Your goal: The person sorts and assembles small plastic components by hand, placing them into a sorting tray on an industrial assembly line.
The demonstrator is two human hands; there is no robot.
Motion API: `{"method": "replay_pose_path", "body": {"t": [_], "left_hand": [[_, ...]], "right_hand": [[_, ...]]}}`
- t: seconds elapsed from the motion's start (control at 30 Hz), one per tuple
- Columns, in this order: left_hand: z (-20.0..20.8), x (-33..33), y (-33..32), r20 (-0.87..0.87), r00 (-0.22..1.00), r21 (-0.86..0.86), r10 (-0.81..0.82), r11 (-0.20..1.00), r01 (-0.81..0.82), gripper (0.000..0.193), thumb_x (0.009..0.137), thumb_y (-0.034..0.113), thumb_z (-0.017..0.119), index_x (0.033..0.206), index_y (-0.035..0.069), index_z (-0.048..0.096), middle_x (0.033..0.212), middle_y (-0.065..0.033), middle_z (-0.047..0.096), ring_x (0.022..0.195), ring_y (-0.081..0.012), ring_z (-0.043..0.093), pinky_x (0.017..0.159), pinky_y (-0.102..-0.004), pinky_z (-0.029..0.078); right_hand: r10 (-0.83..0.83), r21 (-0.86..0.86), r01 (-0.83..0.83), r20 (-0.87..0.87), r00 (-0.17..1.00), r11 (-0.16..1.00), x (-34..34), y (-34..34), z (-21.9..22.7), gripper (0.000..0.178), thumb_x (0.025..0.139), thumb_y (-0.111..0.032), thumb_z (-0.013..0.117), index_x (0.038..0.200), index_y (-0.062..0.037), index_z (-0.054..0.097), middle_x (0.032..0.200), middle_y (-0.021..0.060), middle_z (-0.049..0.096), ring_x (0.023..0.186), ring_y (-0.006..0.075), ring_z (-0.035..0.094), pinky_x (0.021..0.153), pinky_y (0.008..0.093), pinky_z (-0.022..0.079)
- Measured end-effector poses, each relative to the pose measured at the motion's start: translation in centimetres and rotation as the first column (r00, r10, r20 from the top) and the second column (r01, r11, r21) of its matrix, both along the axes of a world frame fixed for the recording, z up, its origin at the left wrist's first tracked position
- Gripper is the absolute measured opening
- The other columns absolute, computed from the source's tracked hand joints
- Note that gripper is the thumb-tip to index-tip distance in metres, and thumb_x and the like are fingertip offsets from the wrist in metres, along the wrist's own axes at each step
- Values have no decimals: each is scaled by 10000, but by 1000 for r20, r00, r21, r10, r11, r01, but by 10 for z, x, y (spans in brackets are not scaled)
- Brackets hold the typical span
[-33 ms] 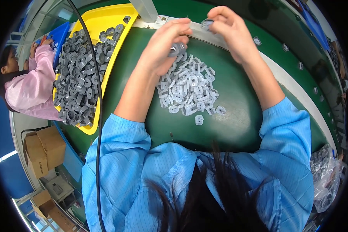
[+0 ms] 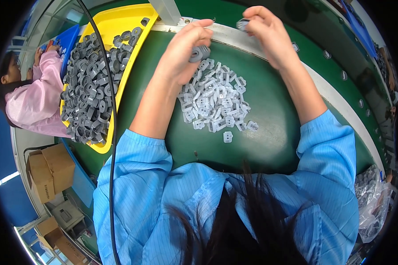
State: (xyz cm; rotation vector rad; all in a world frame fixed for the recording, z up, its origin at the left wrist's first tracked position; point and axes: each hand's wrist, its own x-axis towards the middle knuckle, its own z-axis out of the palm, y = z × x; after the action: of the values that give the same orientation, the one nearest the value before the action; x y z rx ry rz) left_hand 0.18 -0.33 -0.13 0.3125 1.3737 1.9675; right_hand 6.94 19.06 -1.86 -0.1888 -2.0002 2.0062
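Note:
My left hand point(image 2: 185, 51) is raised over the far side of the green table, its fingers curled around a grey ring-shaped plastic part point(image 2: 200, 53) in the palm. Its thumb and forefinger come together at the tips; whatever they might pinch is too small to tell. Further right, above the white rail, my right hand point(image 2: 269, 37) grips another small grey plastic part point(image 2: 242, 24) between its fingertips. Below and between the hands lies a heap of translucent white plastic pieces point(image 2: 216, 99), with one loose piece point(image 2: 227, 137) nearest me.
A yellow tray point(image 2: 139, 42) full of grey ring-shaped parts stands on the left, and a black cable point(image 2: 113, 163) hangs in front of it. Beyond the white rail point(image 2: 340, 101), several small parts sit spaced along a green belt point(image 2: 314, 42). A co-worker in pink point(image 2: 37, 97) sits at far left.
My hands have drawn slightly apart: the right has shifted right with its grey part, the left a little to the left. The grey part in my left palm shows more of its round face.

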Motion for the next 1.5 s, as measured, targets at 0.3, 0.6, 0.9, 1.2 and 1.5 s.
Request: {"method": "replay_pose_path", "body": {"t": [0.3, 0.6, 0.9, 1.2, 1.5], "left_hand": [[-19, -23, -9, -443, 896, -272, 22, 949, -158, 404, 712, -63, 549, 1113, -16, 553, 1043, -69, 543, 959, -137, 509, 821, -239, 416], [-16, -31, -27, -863, 335, -425, -378, 902, -76, 317, 813, 108, 580, 1128, 79, 599, 1151, -111, 572, 1109, -262, 519, 946, -329, 406], [-14, -29, -22, -851, 333, -491, -406, 841, -228, 445, 769, -9, 590, 1192, 127, 582, 1092, -60, 573, 893, -170, 548, 736, -260, 455], [-25, -31, -2, -909, 319, -380, -269, 850, -364, 366, 747, 200, 736, 1071, 78, 616, 977, -53, 603, 807, -170, 566, 742, -286, 475], [-20, -16, 0, -970, 242, -109, -4, 899, -423, 293, 676, 88, 769, 904, 8, 605, 852, -101, 604, 745, -206, 633, 649, -301, 523]], "right_hand": [[-430, 808, 240, 18, 903, 538, -5, 52, -22, 358, 785, -187, 602, 1108, -40, 548, 855, 77, 604, 867, 202, 575, 796, 311, 454], [471, 554, -612, 393, 790, 565, 45, -18, 34, 290, 654, -29, 713, 906, -33, 569, 797, -6, 516, 720, 107, 464, 661, 243, 423], [399, 300, -548, 436, 807, 781, 18, -6, 19, 230, 762, -104, 710, 944, -11, 605, 735, -14, 549, 668, 52, 504, 567, 202, 417], [170, 318, -322, 424, 890, 892, 15, 7, 22, 229, 818, -180, 671, 914, 23, 632, 741, 19, 600, 648, 59, 533, 582, 212, 448], [0, 644, -271, 388, 922, 715, 27, -23, 33, 165, 702, -136, 709, 757, 13, 664, 714, 155, 655, 680, 262, 649, 685, 339, 510]]}}
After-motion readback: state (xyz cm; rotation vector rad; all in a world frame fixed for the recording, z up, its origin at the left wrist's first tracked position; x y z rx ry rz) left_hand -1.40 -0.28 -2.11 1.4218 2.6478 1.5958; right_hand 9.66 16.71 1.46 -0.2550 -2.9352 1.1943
